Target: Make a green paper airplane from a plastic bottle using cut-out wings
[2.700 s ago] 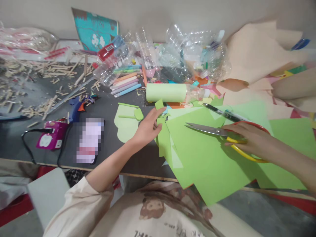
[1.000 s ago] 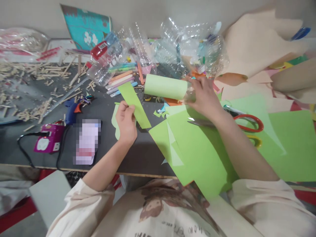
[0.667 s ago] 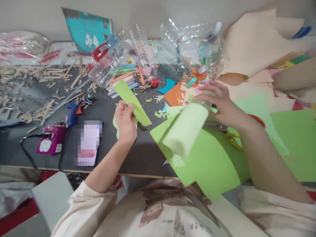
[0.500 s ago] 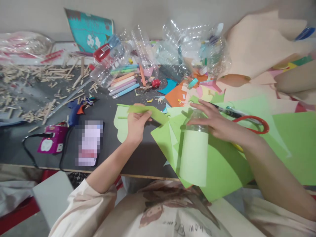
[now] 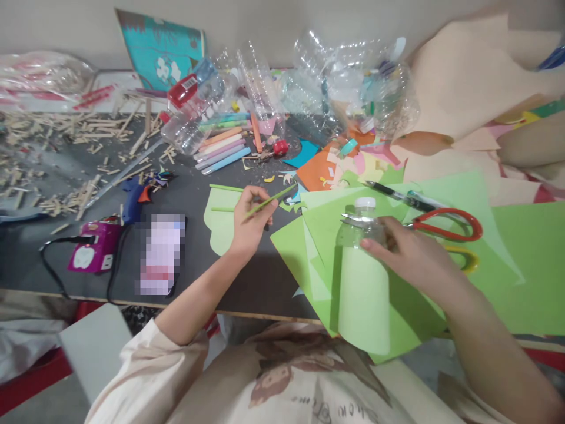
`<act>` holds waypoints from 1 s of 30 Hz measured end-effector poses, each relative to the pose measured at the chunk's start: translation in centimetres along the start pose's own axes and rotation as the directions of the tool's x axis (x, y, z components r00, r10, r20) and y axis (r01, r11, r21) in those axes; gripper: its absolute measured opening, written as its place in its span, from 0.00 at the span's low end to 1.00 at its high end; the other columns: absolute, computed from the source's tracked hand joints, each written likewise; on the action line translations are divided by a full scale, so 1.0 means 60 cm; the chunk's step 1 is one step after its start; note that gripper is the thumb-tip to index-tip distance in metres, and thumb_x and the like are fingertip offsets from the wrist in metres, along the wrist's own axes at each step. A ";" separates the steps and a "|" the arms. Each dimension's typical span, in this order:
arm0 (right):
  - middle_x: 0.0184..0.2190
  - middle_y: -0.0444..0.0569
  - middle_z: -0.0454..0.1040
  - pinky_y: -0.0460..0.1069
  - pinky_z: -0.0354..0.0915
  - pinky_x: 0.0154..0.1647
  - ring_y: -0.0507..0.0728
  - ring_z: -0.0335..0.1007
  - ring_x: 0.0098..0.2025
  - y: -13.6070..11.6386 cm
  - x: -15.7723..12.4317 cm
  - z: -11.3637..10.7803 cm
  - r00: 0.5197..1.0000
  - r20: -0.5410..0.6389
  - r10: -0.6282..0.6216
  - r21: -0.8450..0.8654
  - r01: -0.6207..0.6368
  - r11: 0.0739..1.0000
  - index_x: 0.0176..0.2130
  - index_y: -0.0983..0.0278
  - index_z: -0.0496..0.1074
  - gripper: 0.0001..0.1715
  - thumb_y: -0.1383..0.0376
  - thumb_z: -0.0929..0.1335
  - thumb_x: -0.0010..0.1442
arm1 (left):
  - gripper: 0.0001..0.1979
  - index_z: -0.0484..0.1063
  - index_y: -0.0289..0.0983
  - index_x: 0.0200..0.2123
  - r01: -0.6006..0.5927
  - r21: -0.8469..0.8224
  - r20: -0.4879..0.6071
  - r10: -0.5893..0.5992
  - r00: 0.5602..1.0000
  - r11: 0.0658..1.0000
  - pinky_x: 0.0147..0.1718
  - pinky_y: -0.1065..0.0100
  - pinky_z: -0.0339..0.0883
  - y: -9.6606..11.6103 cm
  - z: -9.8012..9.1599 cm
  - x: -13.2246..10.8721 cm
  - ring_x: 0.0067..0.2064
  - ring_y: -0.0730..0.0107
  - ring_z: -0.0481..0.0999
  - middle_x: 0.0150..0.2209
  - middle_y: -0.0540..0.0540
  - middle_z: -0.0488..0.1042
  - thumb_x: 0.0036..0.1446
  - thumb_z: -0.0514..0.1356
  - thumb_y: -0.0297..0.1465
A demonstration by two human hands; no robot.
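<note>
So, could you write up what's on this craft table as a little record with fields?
Left hand: pinches a green paper strip, seen edge-on
Right hand: grips a plastic bottle wrapped in pale green paper, white cap on
Under the bottle: green paper sheets
Beside the right hand: scissors, red and yellow handles, lying on the sheets
Far side: markers, clear bottles, wooden sticks
Surface: dark table

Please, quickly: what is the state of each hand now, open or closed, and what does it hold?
Left hand: closed on a green paper strip.
Right hand: closed around a paper-wrapped bottle.
</note>
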State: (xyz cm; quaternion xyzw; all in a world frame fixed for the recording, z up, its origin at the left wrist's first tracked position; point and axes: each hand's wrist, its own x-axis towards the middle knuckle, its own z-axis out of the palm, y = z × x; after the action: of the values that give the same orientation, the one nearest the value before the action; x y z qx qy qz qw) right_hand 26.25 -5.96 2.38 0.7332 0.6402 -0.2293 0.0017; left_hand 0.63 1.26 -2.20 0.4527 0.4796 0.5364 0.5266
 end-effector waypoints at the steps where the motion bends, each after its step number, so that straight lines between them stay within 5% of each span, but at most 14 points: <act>1: 0.27 0.52 0.76 0.54 0.63 0.24 0.65 0.72 0.26 0.000 -0.001 0.006 1.000 0.028 -0.008 0.079 0.006 0.997 0.45 0.63 0.69 0.34 0.40 0.62 0.55 | 0.18 0.63 0.38 0.27 -0.008 -0.025 0.016 0.009 1.000 1.000 0.17 0.75 0.61 0.001 0.001 -0.001 0.18 0.84 0.65 0.28 0.56 0.66 0.43 0.71 0.36; 6: 0.46 0.51 0.77 0.57 0.70 0.42 0.64 0.75 0.43 -0.007 0.008 0.016 0.981 0.121 -0.155 0.526 0.069 0.848 0.51 0.59 0.69 0.29 0.47 0.66 0.55 | 0.21 0.63 0.37 0.27 0.039 -0.116 0.102 -0.027 0.994 0.992 0.25 0.75 0.70 -0.001 0.006 -0.003 0.25 0.79 0.75 0.32 0.53 0.71 0.41 0.72 0.40; 11: 0.51 0.54 0.76 0.60 0.65 0.55 0.68 0.71 0.53 -0.002 0.027 -0.003 0.978 0.136 -0.161 0.668 0.030 0.744 0.47 0.59 0.71 0.26 0.51 0.69 0.51 | 0.22 0.63 0.37 0.27 0.013 -0.104 0.092 -0.004 0.996 0.995 0.36 0.72 0.73 0.002 0.007 -0.004 0.31 0.77 0.76 0.32 0.51 0.73 0.41 0.72 0.41; 18: 0.58 0.53 0.70 0.61 0.57 0.62 0.67 0.64 0.61 0.025 0.072 -0.032 0.998 -0.053 0.023 0.630 0.015 0.776 0.51 0.59 0.73 0.26 0.58 0.69 0.51 | 0.20 0.60 0.38 0.28 0.125 -0.159 0.129 -0.105 0.986 0.979 0.40 0.68 0.73 0.006 0.008 -0.007 0.38 0.69 0.81 0.36 0.47 0.78 0.45 0.70 0.38; 22: 0.58 0.53 0.71 0.60 0.57 0.62 0.66 0.64 0.60 0.026 0.098 -0.072 0.994 -0.022 0.109 0.627 -0.071 0.776 0.53 0.61 0.72 0.29 0.58 0.68 0.52 | 0.19 0.58 0.40 0.30 0.229 -0.153 0.184 -0.200 0.962 0.961 0.45 0.62 0.73 0.008 0.008 -0.010 0.43 0.65 0.81 0.41 0.46 0.80 0.49 0.68 0.38; 26: 0.61 0.54 0.67 0.61 0.60 0.60 0.68 0.63 0.60 0.001 0.084 -0.089 0.999 0.041 -0.036 0.475 0.013 0.880 0.58 0.62 0.68 0.39 0.52 0.70 0.49 | 0.21 0.58 0.40 0.30 0.262 -0.128 0.226 -0.229 0.947 0.957 0.43 0.65 0.74 0.008 0.009 -0.011 0.41 0.66 0.81 0.43 0.45 0.80 0.48 0.69 0.41; 30: 0.54 0.53 0.73 0.61 0.68 0.49 0.68 0.71 0.51 -0.048 0.054 -0.073 0.955 0.171 -0.244 0.409 0.157 0.899 0.58 0.59 0.66 0.39 0.46 0.68 0.50 | 0.22 0.60 0.39 0.29 0.200 -0.111 0.189 -0.177 0.966 0.973 0.38 0.68 0.74 0.003 0.009 -0.008 0.37 0.69 0.81 0.38 0.47 0.79 0.45 0.70 0.43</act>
State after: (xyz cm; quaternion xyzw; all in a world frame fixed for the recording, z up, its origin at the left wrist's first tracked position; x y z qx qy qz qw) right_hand 25.26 -1.13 6.03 0.6188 0.6498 -0.4304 -0.0982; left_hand 1.18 0.79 -1.97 0.4159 0.4358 0.4710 0.6444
